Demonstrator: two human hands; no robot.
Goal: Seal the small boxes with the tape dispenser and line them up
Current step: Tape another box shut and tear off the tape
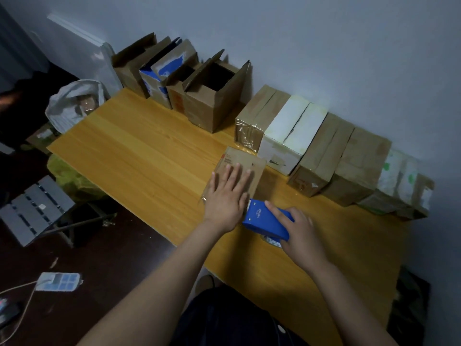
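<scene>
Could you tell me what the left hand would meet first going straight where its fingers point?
The left hand would probably meet the leftmost sealed brown box in the row.

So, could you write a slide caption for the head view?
Left hand presses a small box while right hand holds blue tape dispenser at its edge.

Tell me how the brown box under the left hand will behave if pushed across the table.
The brown box is flat-sided, so it would probably slide rather than roll. The table looks smooth, so it may slip unless the left hand pressing flat on top steadies it. Small cardboard, so likely light.
</scene>
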